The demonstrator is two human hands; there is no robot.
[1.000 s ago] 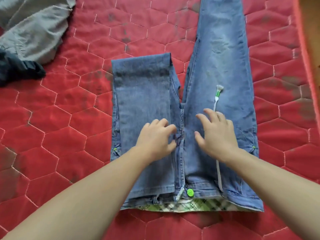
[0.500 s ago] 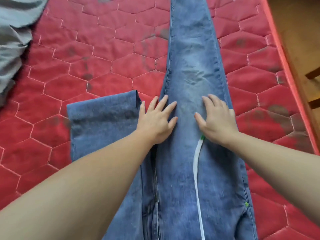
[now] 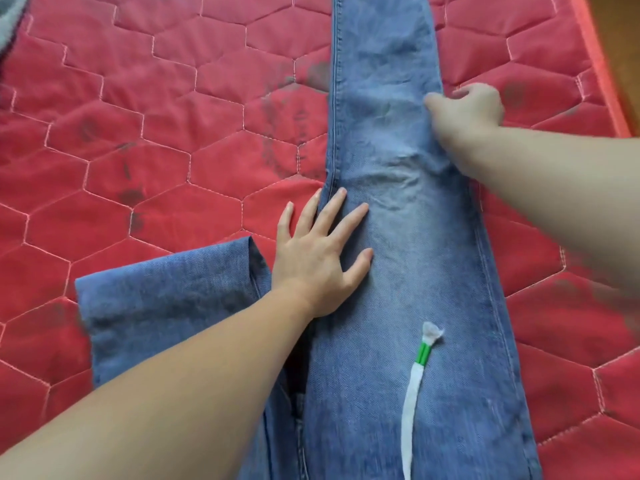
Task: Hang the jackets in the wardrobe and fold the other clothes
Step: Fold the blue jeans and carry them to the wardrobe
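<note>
Two bare forearms reach in from the bottom edge as I watch through the head camera. Nearest me, a white drawstring (image 3: pixel 412 396) with a green tip lies loose on the jeans (image 3: pixel 415 271), which are spread flat on a red quilted mattress (image 3: pixel 156 133). On the left, one leg (image 3: pixel 166 299) is folded back on itself, its fold edge pointing away from me. Just beyond that fold, my left hand (image 3: pixel 318 265) lies flat with fingers spread and straight, palm pressing the inner edge of the long leg; the outer fingers reach over onto the red quilt. That grip is released, holding nothing. Farther up, my right hand (image 3: pixel 467 109) sits at the outer edge of the long leg, thumb on the denim and fingers curled around the edge, so that grip is clasped on the jeans; the cloth is puckered just below it. Beyond, the leg runs straight out of the top of view. A grey garment (image 3: pixel 8 15) peeks in at the far left corner.
</note>
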